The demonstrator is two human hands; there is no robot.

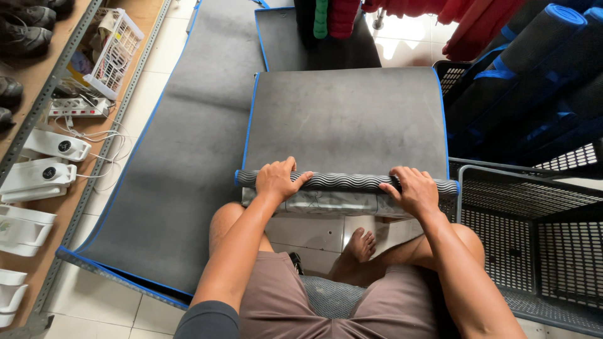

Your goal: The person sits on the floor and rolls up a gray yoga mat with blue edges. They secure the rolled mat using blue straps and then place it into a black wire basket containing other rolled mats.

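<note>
A dark grey exercise mat with a blue edge (345,119) lies flat on the tiled floor in front of me. Its near end is rolled into a thin ribbed tube (348,182). My left hand (277,180) presses down on the left part of the roll, fingers curled over it. My right hand (412,189) grips the right part of the roll the same way. My knees and a bare foot (359,246) show below the roll.
A second, longer grey mat (182,157) lies on the floor to the left. A shelf (38,157) with white devices, cables and a white basket runs along the left. Black mesh bins (534,232) stand at right, with rolled mats (534,63) above them.
</note>
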